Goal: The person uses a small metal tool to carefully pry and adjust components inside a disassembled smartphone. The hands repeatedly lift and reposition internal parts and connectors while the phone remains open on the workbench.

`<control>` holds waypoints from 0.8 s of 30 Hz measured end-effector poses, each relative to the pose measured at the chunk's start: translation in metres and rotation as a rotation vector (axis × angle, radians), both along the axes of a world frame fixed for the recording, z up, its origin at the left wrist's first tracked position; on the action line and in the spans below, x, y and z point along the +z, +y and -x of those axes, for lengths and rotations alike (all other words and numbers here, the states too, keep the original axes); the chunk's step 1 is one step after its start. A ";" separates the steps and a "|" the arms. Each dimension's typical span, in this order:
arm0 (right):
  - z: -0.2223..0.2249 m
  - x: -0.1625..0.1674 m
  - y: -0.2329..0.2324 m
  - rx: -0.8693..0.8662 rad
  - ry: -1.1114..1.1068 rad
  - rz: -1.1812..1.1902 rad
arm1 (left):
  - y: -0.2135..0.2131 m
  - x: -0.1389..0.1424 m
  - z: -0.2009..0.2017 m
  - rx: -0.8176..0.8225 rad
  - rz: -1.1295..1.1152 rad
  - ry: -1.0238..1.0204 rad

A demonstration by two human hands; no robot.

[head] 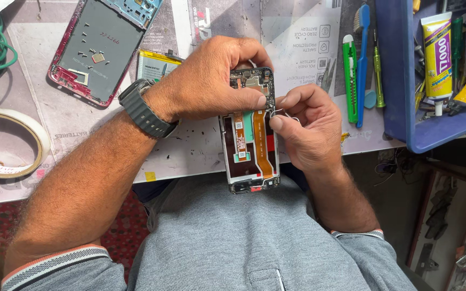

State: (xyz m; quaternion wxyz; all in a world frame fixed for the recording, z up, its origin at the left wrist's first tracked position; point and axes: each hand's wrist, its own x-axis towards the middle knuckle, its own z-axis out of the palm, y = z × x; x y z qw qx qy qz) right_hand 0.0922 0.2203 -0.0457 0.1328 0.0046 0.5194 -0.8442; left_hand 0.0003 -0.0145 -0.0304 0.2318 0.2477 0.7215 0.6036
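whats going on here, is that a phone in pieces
Yes. A person holds an opened phone with its back off over the edge of a work mat. The left hand grips its upper end; the right hand pinches a small metal pin at its side edge. Another phone shell and a tape roll lie to the left.

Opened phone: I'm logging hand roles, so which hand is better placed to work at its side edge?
Right hand, probably: its fingertips pinch a small metal pin at the opened phone edge; the left hand grips its top.
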 end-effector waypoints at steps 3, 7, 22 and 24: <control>0.004 -0.001 0.000 -0.023 -0.021 0.053 | -0.002 -0.002 0.002 -0.007 -0.114 -0.202; 0.017 -0.002 0.003 -0.018 -0.026 0.065 | -0.009 -0.004 0.008 0.015 -0.235 -0.133; 0.062 0.037 -0.011 0.146 0.126 -0.269 | -0.004 0.020 0.018 0.207 -0.275 -0.046; 0.058 0.042 -0.008 0.147 0.178 -0.355 | -0.002 0.024 0.015 0.156 -0.305 -0.100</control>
